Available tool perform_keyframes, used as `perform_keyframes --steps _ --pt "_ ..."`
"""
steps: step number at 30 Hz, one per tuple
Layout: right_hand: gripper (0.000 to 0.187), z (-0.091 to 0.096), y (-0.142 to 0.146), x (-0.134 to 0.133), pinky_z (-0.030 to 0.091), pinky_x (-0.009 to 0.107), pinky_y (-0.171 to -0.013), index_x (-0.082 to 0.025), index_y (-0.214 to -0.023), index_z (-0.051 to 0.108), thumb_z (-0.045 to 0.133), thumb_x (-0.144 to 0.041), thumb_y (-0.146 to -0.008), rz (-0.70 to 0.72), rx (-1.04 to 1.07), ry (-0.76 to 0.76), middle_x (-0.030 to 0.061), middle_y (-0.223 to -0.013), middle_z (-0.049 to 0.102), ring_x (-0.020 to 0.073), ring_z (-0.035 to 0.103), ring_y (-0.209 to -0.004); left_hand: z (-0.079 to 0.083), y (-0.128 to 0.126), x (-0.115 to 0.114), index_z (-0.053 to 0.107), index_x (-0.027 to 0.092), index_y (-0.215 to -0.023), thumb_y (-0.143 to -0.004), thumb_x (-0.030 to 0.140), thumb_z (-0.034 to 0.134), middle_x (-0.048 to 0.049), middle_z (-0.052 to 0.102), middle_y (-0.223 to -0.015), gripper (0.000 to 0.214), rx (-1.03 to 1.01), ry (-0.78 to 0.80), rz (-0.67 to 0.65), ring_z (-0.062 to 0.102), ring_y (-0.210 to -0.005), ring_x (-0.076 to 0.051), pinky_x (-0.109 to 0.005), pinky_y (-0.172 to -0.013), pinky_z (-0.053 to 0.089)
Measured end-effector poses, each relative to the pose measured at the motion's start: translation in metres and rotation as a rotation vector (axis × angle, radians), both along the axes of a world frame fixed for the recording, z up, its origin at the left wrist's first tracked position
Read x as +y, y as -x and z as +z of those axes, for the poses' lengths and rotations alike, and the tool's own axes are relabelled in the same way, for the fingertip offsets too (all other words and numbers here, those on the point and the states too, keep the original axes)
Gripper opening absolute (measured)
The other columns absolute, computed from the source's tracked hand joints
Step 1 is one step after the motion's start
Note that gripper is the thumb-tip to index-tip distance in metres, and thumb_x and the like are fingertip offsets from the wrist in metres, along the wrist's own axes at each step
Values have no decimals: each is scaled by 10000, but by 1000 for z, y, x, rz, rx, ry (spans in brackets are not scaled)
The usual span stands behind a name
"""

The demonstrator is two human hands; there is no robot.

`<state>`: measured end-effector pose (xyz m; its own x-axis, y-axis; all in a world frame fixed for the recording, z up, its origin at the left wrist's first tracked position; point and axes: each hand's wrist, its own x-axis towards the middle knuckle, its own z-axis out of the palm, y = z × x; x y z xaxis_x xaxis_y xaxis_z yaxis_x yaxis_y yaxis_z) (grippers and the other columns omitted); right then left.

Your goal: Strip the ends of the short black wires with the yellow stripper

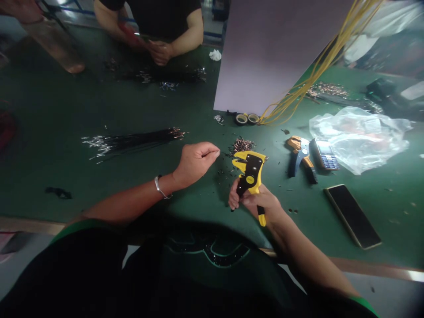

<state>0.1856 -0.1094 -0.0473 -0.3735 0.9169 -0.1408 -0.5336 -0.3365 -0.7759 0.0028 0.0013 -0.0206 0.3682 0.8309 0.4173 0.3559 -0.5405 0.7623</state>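
I record the right hand point(255, 204) closed around the yellow-and-black wire stripper point(251, 176), whose long axis runs almost straight from the handle end on the near side to the head on the far side. The left hand point(195, 163), with a silver bracelet point(160, 187) at its wrist, lies just left of that head, its fingertips pinched together; I cannot tell whether they hold a fine wire. Just beyond the tool sits a small heap of wire offcuts point(242, 145). Further left lies a bundle of black wires point(132, 141) with bare ends. To the right are a blue-and-orange wire stripper point(300, 157), a keypad mobile phone point(325, 153), a smartphone point(353, 216) and a plastic bag point(359, 139). All rest on a green bench mat point(49, 176). At the far side, I note yellow wires point(318, 57), two tape rolls point(247, 118) and a co-worker's hands point(160, 52).
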Motion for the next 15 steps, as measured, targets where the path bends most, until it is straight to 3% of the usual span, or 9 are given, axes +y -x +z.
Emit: perform_keyframes --steps 9,15 --pt "280 0 3 -1 470 379 -626 -146 -886 589 641 -174 -612 47 51 -26 3 -666 558 171 536 -602 0 -2 -5 711 172 -741 -809 138 611 10 693 -645 125 -9 -15 -17 582 -569 -87 -212 -557 437" --pt "283 4 3 -2 483 402 -653 -149 -873 605 614 -154 -590 41 46 -7 10 -668 577 181 556 -605 1 -2 -6 716 181 -755 -809 162 622 4 703 -672 110 -45 91 -1 600 -607 -99 -219 -588 461"
